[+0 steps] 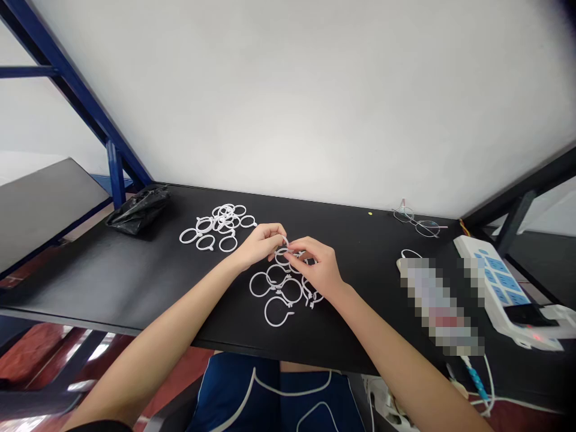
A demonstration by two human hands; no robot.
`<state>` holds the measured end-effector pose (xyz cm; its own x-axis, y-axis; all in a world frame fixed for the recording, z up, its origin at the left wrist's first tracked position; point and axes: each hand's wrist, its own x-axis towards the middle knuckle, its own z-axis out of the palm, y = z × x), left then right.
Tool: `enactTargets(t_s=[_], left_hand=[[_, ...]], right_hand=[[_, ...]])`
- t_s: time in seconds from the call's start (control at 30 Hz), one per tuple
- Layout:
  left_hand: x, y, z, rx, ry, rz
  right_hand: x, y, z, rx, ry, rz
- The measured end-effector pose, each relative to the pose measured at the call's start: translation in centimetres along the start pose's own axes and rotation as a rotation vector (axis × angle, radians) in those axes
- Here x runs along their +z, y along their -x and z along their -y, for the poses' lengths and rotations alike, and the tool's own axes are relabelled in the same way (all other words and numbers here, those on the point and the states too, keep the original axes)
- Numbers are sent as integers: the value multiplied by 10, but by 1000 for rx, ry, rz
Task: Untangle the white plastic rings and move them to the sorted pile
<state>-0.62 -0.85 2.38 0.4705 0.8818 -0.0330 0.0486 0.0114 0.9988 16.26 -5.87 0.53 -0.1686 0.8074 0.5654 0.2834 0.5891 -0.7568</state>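
Two hands (265,243) (319,264) (curled) at one ring (285,240)

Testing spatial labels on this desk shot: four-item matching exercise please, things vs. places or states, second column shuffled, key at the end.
Column 1
1. Bare left hand and right hand
2. Crumpled black plastic bag
3. Thin-framed eyeglasses with clear lenses
4. White plastic power strip

Column 2
A. Toward the back right of the black desk, near the pale wall
B. Fingertips at one white plastic ring
C. At the desk's right side, blue socket panels showing
D. At the desk's left side, by the blue metal frame

Pairs: 1-B, 2-D, 3-A, 4-C
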Motion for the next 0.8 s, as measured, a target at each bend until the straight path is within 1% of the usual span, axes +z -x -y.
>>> enactTargets(t_s=[0.13,0.2,0.27,0.37,0.43,0.57,0.67,0.73,0.8], left_hand=[[2,2,-5,-40,139,18],[1,2,-5,-51,188,8],[-1,1,-5,-58,190,-18],[-3,-1,-3,-29,123,-55],[-2,-1,-2,3,81,-56],[5,2,-3,46,-7,3],[10,5,-4,143,-77,33],[12,6,-3,203,-134,9],[13,7,-2,225,-200,-46]], right_hand=[[1,0,-2,-53,-16,-3],[1,0,-2,-59,2,-13],[1,0,-1,-53,31,-26],[0,1,0,-19,75,-54],[0,1,0,1,89,-79],[-1,2,0,19,70,-95],[-1,2,1,39,51,-88],[0,2,2,50,42,-87],[1,2,3,52,28,-88]])
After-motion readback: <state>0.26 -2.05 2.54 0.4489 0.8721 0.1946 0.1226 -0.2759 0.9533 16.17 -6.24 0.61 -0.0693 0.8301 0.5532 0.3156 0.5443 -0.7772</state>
